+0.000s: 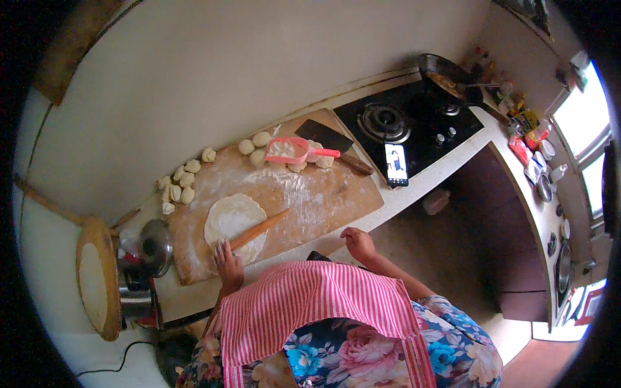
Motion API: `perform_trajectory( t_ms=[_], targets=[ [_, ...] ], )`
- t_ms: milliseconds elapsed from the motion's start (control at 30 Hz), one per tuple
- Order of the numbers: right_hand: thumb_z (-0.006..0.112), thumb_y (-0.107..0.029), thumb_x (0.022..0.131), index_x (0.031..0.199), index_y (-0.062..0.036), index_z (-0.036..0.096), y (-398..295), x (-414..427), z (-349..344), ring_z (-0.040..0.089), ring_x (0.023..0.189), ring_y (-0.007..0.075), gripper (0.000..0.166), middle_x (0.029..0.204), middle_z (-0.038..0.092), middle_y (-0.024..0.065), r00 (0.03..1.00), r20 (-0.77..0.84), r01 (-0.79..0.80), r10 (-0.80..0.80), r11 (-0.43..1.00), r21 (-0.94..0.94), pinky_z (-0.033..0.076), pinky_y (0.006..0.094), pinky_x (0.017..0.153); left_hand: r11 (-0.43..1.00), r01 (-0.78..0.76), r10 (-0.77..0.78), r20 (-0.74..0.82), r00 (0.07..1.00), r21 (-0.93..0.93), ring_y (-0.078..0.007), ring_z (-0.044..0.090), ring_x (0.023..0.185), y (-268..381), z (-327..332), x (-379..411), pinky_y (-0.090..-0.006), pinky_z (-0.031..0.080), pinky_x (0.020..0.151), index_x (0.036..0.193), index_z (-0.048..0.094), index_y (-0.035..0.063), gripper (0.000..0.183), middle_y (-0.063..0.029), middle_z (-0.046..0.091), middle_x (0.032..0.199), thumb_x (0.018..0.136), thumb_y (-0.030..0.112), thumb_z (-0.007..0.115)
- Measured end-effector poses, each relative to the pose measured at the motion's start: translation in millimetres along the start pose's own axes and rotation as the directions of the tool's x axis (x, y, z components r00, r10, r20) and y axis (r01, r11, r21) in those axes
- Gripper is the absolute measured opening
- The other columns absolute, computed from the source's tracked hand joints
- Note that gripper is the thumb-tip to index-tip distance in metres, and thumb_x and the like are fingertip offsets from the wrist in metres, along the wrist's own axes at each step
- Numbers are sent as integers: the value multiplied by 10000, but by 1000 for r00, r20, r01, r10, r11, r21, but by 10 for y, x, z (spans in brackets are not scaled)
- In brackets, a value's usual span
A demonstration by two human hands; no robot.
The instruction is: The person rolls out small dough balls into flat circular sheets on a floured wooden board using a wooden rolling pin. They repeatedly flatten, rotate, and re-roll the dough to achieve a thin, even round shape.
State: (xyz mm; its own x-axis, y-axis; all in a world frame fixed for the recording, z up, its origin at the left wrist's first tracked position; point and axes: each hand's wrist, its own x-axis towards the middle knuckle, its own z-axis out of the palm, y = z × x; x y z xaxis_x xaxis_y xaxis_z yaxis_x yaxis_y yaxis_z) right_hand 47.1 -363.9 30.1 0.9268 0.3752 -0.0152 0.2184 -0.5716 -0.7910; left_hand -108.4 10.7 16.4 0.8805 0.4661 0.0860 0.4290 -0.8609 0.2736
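My left hand [229,263] lies at the near edge of a round sheet of rolled dough [233,216], its fingers on the dough. The near end of a tapered wooden rolling pin [262,228] meets these fingers; whether they grip it is unclear. The pin lies slantwise across the sheet, its far end over the floured wooden board [335,194]. My right hand [359,245] hangs off the counter's front edge, fingers curled, nothing visible in it. Behind the sheet sit several dough balls [187,179]. A pink scoop of flour [287,150] rests among more dough balls [246,146].
A cleaver [324,136] lies at the board's back right. Beside it, a lit phone [396,165] leans by the gas hob [412,114], which carries a wok [446,77]. Left of the board are a metal lid [156,247] and an upright round wooden board [97,281].
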Motion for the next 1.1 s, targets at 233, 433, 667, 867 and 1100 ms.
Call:
perform_trajectory(
  t_ms=[233, 433, 667, 867, 1100],
  targets=[
    [535, -97, 728, 1085, -99, 508, -702, 509, 285, 505, 996, 358, 357, 1111, 500, 157, 941, 43, 335, -336, 905, -261, 449, 433, 808, 991, -122, 123, 19, 992, -44, -384, 214, 1301, -106, -81, -5, -513, 125, 1060, 1374, 245, 44, 565, -222, 226, 1412, 865, 212, 426],
    [586, -166, 725, 1133, -71, 491, -1139, 885, 859, 430, 1107, 350, 429, 1145, 485, 138, 798, 145, 602, -585, 758, -251, 345, 460, 951, 980, -180, 185, 64, 981, -79, -387, 231, 1291, -240, -93, 14, -506, 134, 1063, 1366, 264, 47, 574, -209, 262, 1400, 838, 182, 443],
    [645, -234, 680, 893, -91, 609, -1110, 1060, 1298, 515, 885, 301, 259, 897, 564, 102, 763, 312, 634, -566, 749, -190, 417, 429, 766, 977, -213, 215, 137, 967, -27, -339, 253, 1291, -353, -283, 43, -497, 141, 1067, 1361, 285, 75, 602, -194, 296, 1381, 806, 182, 491],
    [589, -182, 714, 885, -82, 587, -1049, 784, 1376, 549, 837, 313, 198, 880, 566, 109, 849, 123, 526, -514, 800, -289, 459, 420, 717, 964, -255, 261, 90, 961, -73, -326, 234, 1305, -409, -288, 193, -475, 118, 1079, 1345, 285, 24, 599, -180, 245, 1411, 824, 217, 508],
    [576, -220, 755, 923, -109, 577, -956, 825, 1478, 564, 811, 306, 202, 877, 560, 109, 927, 93, 369, -362, 847, -383, 481, 415, 665, 955, -287, 282, -69, 957, -77, -329, 290, 1280, -321, -209, 704, -474, 171, 1063, 1309, 342, 5, 535, -191, 313, 1376, 863, 265, 481]
  ],
)
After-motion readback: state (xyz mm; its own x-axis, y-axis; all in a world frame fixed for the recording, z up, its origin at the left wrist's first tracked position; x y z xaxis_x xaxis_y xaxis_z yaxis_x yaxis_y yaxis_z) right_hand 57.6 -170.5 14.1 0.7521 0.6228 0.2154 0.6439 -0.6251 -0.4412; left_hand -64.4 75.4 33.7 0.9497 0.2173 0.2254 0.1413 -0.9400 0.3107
